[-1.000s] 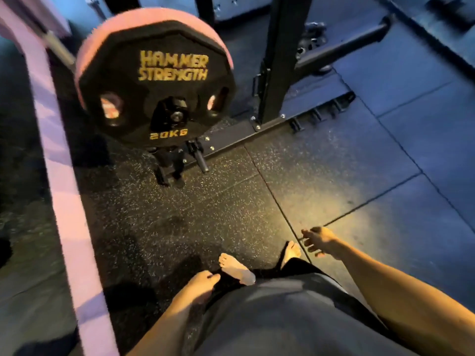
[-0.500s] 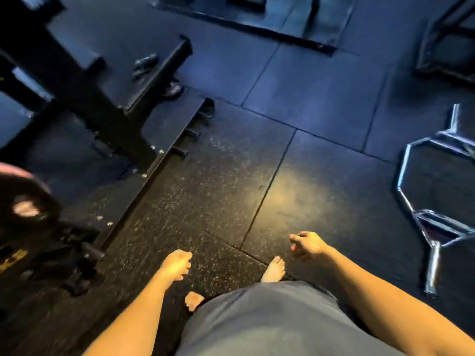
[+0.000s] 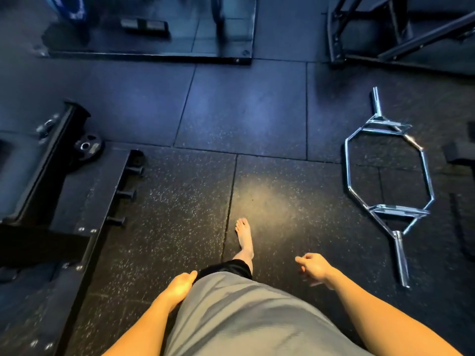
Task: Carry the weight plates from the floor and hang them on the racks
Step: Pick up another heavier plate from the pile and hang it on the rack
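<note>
A small black weight plate [image 3: 87, 149] lies flat on the floor at the left, beside the black rack base [image 3: 51, 160]. Several short pegs [image 3: 127, 194] stick out of the rack's floor rail. My left hand [image 3: 180, 283] hangs by my hip, loosely curled and holding nothing. My right hand [image 3: 314, 267] swings in front of me, fingers relaxed, also holding nothing. Both hands are far from the plate.
A chrome hex bar [image 3: 388, 176] lies on the rubber floor at the right. Another black frame [image 3: 385, 34] stands at the top right, and a dark platform [image 3: 154, 52] with equipment runs along the top. My bare foot [image 3: 244, 235] steps on the speckled mat.
The view has swung right, away from the rack with the hung 20 kg plate, which has left the frame. The hex bar has come fully into sight. My hands still hold nothing.
</note>
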Demonstrator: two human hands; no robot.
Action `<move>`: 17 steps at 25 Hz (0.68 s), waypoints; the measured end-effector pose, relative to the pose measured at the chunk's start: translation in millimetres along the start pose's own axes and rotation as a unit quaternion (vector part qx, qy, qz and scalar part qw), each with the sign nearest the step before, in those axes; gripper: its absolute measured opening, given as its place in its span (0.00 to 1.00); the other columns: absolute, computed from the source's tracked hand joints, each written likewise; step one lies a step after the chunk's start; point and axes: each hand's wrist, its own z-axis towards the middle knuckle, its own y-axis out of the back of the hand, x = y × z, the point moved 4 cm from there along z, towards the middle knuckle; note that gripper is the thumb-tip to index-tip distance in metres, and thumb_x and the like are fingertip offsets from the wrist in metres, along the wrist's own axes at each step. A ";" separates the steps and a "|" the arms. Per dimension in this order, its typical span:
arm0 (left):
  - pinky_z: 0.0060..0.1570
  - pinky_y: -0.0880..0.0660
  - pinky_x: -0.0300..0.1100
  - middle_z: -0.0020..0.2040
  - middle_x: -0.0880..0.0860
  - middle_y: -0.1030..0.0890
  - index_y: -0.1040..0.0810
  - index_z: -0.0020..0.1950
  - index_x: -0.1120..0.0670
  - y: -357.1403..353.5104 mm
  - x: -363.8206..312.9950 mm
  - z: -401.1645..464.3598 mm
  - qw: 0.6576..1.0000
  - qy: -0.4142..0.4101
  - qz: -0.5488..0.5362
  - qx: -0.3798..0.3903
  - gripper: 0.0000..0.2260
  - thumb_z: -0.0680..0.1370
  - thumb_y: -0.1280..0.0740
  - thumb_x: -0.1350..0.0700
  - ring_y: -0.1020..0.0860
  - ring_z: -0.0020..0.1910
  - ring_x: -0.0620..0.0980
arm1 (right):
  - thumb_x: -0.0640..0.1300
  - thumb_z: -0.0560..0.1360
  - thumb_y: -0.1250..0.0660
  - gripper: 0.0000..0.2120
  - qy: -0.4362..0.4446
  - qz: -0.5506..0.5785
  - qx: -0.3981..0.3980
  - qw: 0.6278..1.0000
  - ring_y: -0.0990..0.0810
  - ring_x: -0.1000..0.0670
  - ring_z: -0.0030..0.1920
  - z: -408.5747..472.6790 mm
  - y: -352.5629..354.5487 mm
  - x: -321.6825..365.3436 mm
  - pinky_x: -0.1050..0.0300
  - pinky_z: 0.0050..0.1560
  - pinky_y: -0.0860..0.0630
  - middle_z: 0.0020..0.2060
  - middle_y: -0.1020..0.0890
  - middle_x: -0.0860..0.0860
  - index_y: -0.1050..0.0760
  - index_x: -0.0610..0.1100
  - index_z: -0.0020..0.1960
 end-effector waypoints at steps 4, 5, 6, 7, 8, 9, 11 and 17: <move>0.42 0.32 0.43 0.43 0.53 0.24 0.26 0.47 0.56 65.2 -122.5 61.0 0.999 -0.035 0.032 0.002 0.15 0.85 0.45 0.50 0.26 0.41 0.51 | 0.49 0.81 0.37 0.14 -0.027 0.003 -0.040 0.999 0.26 0.49 0.29 44.1 70.1 71.8 0.60 0.32 0.28 0.32 0.24 0.48 0.29 0.45 0.38; 0.38 0.31 0.42 0.41 0.54 0.25 0.27 0.47 0.55 84.0 -157.0 72.8 0.999 -0.048 0.017 0.004 0.13 0.85 0.44 0.50 0.28 0.37 0.51 | 0.48 0.80 0.36 0.14 -0.017 0.016 -0.052 0.998 0.27 0.49 0.27 55.4 89.3 99.2 0.61 0.31 0.29 0.30 0.25 0.48 0.30 0.45 0.37; 0.33 0.32 0.41 0.40 0.54 0.25 0.27 0.48 0.56 104.4 -191.7 82.6 0.998 -0.055 -0.003 0.006 0.12 0.85 0.44 0.50 0.29 0.34 0.49 | 0.47 0.80 0.36 0.15 -0.006 0.036 -0.067 0.997 0.29 0.50 0.25 66.0 109.4 128.2 0.62 0.30 0.31 0.29 0.26 0.48 0.30 0.44 0.36; 0.30 0.34 0.40 0.40 0.54 0.25 0.28 0.50 0.56 124.6 -224.8 91.9 0.998 -0.062 -0.014 0.001 0.11 0.84 0.43 0.50 0.30 0.32 0.48 | 0.46 0.80 0.36 0.15 0.004 0.053 -0.080 0.995 0.30 0.50 0.24 76.3 128.5 156.3 0.62 0.29 0.33 0.27 0.27 0.48 0.31 0.44 0.36; 0.29 0.34 0.40 0.41 0.53 0.25 0.27 0.51 0.56 144.3 -257.8 99.6 0.998 -0.069 -0.005 -0.004 0.10 0.84 0.42 0.50 0.29 0.33 0.48 | 0.46 0.80 0.36 0.15 0.009 0.061 -0.084 0.995 0.30 0.50 0.24 87.3 144.1 183.8 0.62 0.29 0.34 0.26 0.27 0.49 0.31 0.44 0.36; 0.29 0.33 0.40 0.42 0.53 0.24 0.27 0.52 0.56 160.7 -284.2 109.3 0.997 -0.072 0.007 -0.009 0.10 0.84 0.42 0.50 0.28 0.34 0.48 | 0.46 0.80 0.36 0.14 0.007 0.065 -0.080 0.995 0.30 0.50 0.24 97.1 154.6 206.5 0.62 0.29 0.34 0.26 0.27 0.49 0.31 0.44 0.36; 0.31 0.32 0.40 0.44 0.53 0.23 0.26 0.55 0.56 191.6 -336.3 130.2 0.997 -0.075 0.004 -0.016 0.11 0.84 0.42 0.50 0.27 0.37 0.48 | 0.46 0.81 0.37 0.14 0.002 0.068 -0.070 0.995 0.31 0.51 0.23 124.4 176.3 249.3 0.64 0.28 0.34 0.27 0.27 0.49 0.31 0.44 0.37; 0.35 0.32 0.39 0.42 0.51 0.24 0.27 0.54 0.54 253.2 -450.3 186.7 0.997 -0.012 -0.066 -0.026 0.10 0.84 0.42 0.49 0.28 0.36 0.47 | 0.43 0.83 0.42 0.15 0.009 0.008 -0.012 1.000 0.39 0.54 0.21 224.9 260.5 405.0 0.68 0.25 0.43 0.26 0.36 0.50 0.37 0.47 0.37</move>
